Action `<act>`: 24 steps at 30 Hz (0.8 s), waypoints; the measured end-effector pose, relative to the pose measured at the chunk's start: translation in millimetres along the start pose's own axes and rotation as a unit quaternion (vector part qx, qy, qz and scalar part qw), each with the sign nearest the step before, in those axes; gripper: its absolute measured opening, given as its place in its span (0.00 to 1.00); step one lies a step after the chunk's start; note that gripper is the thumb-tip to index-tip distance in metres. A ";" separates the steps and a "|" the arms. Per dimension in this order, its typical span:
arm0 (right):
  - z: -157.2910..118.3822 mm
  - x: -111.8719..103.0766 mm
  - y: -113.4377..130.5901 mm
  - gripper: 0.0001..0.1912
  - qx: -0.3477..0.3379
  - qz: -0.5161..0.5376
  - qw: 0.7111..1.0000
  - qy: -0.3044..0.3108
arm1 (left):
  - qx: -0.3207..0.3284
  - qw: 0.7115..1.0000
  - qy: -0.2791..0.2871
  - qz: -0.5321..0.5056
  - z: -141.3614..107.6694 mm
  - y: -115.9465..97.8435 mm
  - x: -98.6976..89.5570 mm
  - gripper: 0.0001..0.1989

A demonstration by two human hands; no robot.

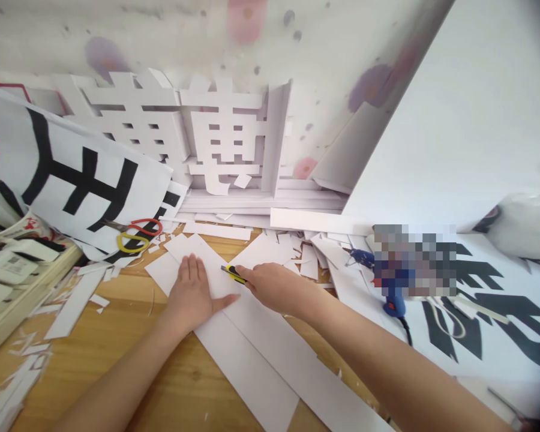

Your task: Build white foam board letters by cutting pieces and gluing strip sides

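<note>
Two long white board strips [252, 360] lie side by side, slanting across the wooden table [117, 354]. My left hand [191, 294] rests flat on them near their upper end, fingers together and stretched out, thumb pointing right. A yellow and black utility knife [236, 274] is held in my right hand [270, 288], its tip pointing left, close over the board to the right of my left hand. Whether the blade touches the board cannot be made out.
Red and yellow scissors [137, 235] lie at the back left by a sheet with black characters [85, 174]. White cut-out characters [225, 132] stand at the back. A blue glue gun [393, 300] sits at right. Scraps [74, 306] litter the table; a large white board [450, 120] leans at right.
</note>
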State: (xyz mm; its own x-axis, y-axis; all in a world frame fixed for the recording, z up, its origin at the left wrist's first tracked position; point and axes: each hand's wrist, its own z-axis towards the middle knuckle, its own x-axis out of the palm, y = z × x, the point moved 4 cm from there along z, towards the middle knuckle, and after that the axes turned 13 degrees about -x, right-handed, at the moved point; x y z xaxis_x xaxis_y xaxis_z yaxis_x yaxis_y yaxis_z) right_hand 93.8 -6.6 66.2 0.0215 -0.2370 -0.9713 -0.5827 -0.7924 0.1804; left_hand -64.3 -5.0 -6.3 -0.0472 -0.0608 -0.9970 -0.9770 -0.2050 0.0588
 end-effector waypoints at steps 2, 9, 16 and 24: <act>-4.9 1.0 0.1 0.16 0.006 0.002 1.000 -0.002 | -0.003 1.000 0.007 0.001 -0.2 -0.2 -1.0 0.65; -15.0 9.2 -1.4 0.19 0.016 0.002 1.000 0.001 | -0.007 1.000 0.024 0.018 -0.9 -1.0 -2.4 0.65; -22.3 9.1 8.3 0.23 0.013 -0.034 0.999 0.011 | -0.005 1.000 -0.004 0.001 1.0 2.0 3.1 0.64; -25.9 24.4 6.1 0.27 0.075 0.024 0.997 -0.022 | -0.007 1.000 -0.003 0.013 1.2 2.3 1.9 0.64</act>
State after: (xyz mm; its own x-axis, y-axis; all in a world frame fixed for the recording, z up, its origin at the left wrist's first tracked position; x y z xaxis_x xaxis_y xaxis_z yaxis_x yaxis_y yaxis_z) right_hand 111.8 -31.8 47.7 -0.0427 -0.2460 -0.9683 -0.6970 -0.6871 0.2052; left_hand -66.9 -4.4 -8.1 -0.0742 -0.0611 -0.9954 -0.9723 -0.2176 0.0859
